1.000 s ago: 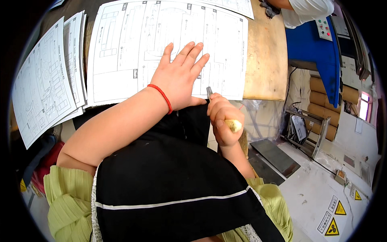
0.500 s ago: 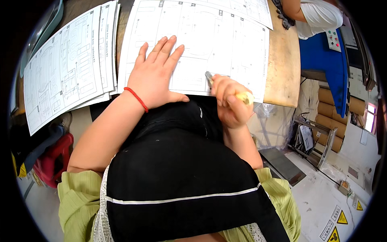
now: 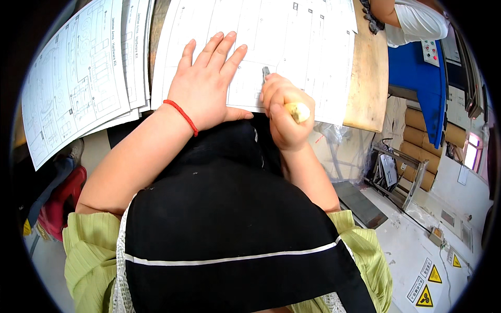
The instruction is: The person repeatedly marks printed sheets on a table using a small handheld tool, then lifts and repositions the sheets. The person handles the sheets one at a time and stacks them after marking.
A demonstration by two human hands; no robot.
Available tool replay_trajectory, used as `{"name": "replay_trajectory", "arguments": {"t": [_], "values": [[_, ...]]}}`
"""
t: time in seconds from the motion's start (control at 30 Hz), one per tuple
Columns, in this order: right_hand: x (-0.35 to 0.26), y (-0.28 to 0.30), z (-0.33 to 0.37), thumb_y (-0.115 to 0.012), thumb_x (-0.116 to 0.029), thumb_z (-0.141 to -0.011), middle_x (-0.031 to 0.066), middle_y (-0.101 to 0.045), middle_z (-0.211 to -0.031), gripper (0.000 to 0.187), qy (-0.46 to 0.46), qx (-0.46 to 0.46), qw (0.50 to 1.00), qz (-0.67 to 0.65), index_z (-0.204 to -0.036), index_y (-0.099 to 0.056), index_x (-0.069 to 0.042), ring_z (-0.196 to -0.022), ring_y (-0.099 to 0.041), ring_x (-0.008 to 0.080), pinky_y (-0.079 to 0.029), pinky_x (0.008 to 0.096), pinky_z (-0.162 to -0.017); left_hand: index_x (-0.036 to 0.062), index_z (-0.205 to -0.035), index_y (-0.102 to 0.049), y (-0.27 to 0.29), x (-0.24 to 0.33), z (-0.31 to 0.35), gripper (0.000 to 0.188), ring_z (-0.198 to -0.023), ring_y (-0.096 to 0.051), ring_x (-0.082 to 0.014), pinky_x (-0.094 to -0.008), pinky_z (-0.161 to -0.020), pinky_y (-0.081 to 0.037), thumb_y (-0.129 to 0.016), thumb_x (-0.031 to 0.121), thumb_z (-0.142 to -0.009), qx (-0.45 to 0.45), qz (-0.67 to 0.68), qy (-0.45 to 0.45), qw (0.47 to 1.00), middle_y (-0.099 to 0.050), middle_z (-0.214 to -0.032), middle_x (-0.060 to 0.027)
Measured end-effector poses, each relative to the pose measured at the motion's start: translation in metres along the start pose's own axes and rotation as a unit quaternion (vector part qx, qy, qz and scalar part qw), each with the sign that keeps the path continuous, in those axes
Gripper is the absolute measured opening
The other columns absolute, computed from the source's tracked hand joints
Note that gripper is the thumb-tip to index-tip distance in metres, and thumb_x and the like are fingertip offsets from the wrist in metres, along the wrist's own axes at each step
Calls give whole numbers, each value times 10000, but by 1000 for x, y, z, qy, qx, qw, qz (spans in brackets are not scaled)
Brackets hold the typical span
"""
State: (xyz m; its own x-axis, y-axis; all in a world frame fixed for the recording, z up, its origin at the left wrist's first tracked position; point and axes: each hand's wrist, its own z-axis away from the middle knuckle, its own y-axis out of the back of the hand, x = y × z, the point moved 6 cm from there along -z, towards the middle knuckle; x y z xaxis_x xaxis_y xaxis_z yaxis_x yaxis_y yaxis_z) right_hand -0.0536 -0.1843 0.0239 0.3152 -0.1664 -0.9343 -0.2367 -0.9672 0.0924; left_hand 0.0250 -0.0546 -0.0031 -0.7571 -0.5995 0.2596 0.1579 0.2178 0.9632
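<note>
My left hand (image 3: 206,83) lies flat on a large white printed sheet (image 3: 308,68), fingers spread and thumb by the near edge. A red cord circles that wrist. To its right, my right hand (image 3: 287,107) is closed in a fist around a yellow-handled tool with a grey metal blade (image 3: 265,71). The blade comes out past the index finger, pointing away over the sheet. The pale yellow butt of the handle (image 3: 298,111) shows at the near side of the fist. Whether the tip touches the paper I cannot tell. The fingers hide most of the handle.
A stack of printed sheets (image 3: 78,78) overhangs the near edge at left. Bare wooden tabletop (image 3: 371,78) borders the sheet at right. Another person's arm (image 3: 383,13) is at the far right, near blue equipment (image 3: 417,73). A red stool (image 3: 62,203) stands below left.
My right hand has moved the tool away from me and left across the sheet, nearer my left hand. My left hand stays flat on the paper. The whole view has shifted slightly.
</note>
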Motion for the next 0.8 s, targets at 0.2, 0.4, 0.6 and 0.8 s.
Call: {"name": "replay_trajectory", "arguments": {"t": [0.2, 0.4, 0.6, 0.8], "values": [[-18, -4, 42, -524, 33, -667, 85, -509, -637, 108, -11, -71, 997, -29, -629, -464, -48, -673, -506, 254, -428, 413, -785, 147, -1575, -308, -3, -2, 0, 1173, -1523, -248, -268, -547, -1229, -171, -788, 699, -658, -6, -3, 9, 1000, -278, -1639, -115], [-9, -1, 19, -508, -45, -717, 93, -535, -626, 123, -15, 34, 984, -177, -602, -467, -49, -682, -493, 236, -414, 397, -785, 142, -1575, -306, -1, -3, 1, 1174, -1528, -235, -251, -539, -1234, -166, -793, 692, -660, -11, 6, 13, 1000, -274, -1641, -108], [8, -11, -12, -482, -63, -725, 92, -524, -601, 135, -13, 51, 986, -160, -592, -460, -59, -688, -497, 228, -407, 410, -882, 135, -1570, -314, -1, -3, 0, 1164, -1528, -237, -251, -542, -1233, -163, -795, 685, -664, -8, 10, 9, 1000, -281, -1638, -108], [9, -17, -13, -524, -131, -759, 99, -526, -622, 187, -7, 36, 996, -79, -598, -455, -67, -730, -515, 254, -390, 424, -945, 135, -1571, -318, 1, -2, 1, 1134, -1530, -231, -247, -545, -1230, -167, -757, 704, -694, -10, 5, 7, 1000, -272, -1642, -108]]}}
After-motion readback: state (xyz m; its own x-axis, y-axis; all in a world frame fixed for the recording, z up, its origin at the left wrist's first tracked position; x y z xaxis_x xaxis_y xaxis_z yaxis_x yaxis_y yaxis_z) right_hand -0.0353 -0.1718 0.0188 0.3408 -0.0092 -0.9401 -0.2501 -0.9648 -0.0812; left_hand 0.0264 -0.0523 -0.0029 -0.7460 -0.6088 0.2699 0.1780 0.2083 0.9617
